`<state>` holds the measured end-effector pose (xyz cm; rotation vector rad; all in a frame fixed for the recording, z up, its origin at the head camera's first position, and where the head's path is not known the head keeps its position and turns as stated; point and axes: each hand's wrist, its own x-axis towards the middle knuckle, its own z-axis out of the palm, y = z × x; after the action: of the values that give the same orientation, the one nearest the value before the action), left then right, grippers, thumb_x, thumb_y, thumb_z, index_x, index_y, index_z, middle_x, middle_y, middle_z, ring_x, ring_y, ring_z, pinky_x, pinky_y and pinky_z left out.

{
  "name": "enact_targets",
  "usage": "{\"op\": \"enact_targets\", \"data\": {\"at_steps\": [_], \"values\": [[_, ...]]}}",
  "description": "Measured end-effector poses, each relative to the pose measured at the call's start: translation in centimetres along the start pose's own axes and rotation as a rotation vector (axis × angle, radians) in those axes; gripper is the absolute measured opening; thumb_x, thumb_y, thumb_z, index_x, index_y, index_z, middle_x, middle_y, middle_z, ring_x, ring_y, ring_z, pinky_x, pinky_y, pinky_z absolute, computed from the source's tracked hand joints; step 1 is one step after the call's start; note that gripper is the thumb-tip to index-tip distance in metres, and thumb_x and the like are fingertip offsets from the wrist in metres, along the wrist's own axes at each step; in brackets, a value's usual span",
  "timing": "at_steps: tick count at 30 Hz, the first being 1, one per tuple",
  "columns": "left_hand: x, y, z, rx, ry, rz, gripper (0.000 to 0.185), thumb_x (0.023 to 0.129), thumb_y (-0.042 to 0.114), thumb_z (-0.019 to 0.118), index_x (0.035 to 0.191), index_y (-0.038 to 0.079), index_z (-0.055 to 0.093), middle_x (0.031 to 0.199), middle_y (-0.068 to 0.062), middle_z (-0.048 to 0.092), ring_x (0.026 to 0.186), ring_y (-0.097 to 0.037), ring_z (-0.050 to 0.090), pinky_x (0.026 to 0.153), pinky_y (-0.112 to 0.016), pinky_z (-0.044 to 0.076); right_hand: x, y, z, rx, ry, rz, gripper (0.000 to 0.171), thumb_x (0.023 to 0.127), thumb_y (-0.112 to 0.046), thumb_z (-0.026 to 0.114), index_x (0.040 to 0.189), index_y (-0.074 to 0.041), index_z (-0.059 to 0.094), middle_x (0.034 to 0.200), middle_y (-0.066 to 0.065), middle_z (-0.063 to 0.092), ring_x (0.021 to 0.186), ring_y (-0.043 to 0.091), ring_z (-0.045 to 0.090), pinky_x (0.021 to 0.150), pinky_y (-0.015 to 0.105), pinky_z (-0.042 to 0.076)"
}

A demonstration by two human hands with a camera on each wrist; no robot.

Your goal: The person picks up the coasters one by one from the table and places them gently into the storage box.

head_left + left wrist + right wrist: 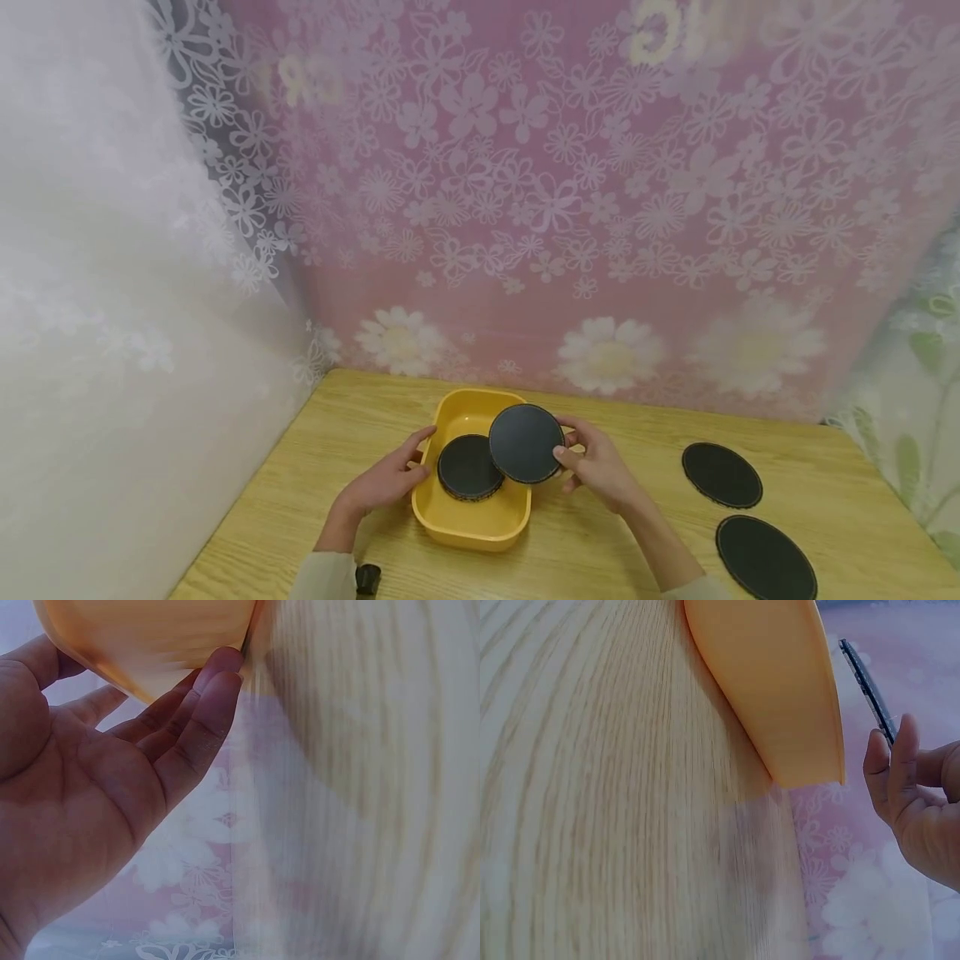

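Observation:
My right hand (596, 467) pinches a thin black round coaster (527, 443) by its right edge, thumb on the upper face. The coaster is tilted above the right rim of a yellow plastic tub (471, 533). Edge-on in the right wrist view, the held coaster (866, 688) shows beside the tub's wall (772, 682). Inside the tub lies another black coaster (468, 468), partly covered by the held one. On the tub's left side my left hand (386, 477) holds the wall between thumb and fingers; the left wrist view shows the curled fingers (195, 742) against it.
Two more black coasters lie to the right on the wooden table, one farther back (722, 475) and one nearer (765, 557). A small black object (367, 578) sits by the left sleeve. A pink floral curtain (525, 208) hangs behind the table.

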<state>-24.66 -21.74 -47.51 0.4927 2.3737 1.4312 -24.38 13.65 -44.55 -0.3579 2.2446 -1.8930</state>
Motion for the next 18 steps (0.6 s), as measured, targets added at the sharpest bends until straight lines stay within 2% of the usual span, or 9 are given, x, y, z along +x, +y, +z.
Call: {"op": "enact_targets", "data": {"at_steps": [5,8,11,18], "values": [[0.1,0.1,0.0,-0.008,-0.003,0.006,0.064,0.103,0.018,0.048,0.16,0.017,0.019,0.134,-0.024,0.049,0.096,-0.026,0.06,0.079,-0.041,0.048,0.9,0.2,0.8,-0.013,-0.017,-0.026,0.052,0.097,0.001,0.057,0.145,0.007,0.037,0.101,0.022,0.052,0.066,0.026,0.064,0.054,0.047,0.056],[0.1,0.1,-0.1,-0.002,0.005,0.004,0.064,0.102,0.018,0.049,0.16,0.017,0.02,0.134,-0.024,0.049,0.093,-0.025,0.059,0.079,-0.04,0.048,1.3,0.2,1.4,-0.017,-0.012,-0.032,0.051,0.097,0.002,0.058,0.144,0.004,0.04,0.099,0.022,0.052,0.066,0.03,0.064,0.053,0.048,0.056],[0.1,0.1,0.0,0.003,0.009,-0.007,0.064,0.102,0.017,0.049,0.16,0.018,0.021,0.134,-0.024,0.049,0.099,-0.027,0.059,0.08,-0.04,0.048,1.8,-0.1,2.0,-0.027,0.003,-0.019,0.05,0.096,0.003,0.058,0.144,0.001,0.042,0.097,0.021,0.052,0.063,0.03,0.064,0.051,0.046,0.055],[0.1,0.2,0.0,0.008,0.006,-0.012,0.064,0.102,0.017,0.049,0.159,0.017,0.021,0.135,-0.025,0.047,0.103,-0.028,0.059,0.08,-0.041,0.048,3.2,-1.2,4.0,-0.139,0.044,0.015,0.047,0.094,0.007,0.059,0.139,-0.003,0.05,0.091,0.016,0.049,0.055,0.026,0.063,0.052,0.051,0.055]]}}
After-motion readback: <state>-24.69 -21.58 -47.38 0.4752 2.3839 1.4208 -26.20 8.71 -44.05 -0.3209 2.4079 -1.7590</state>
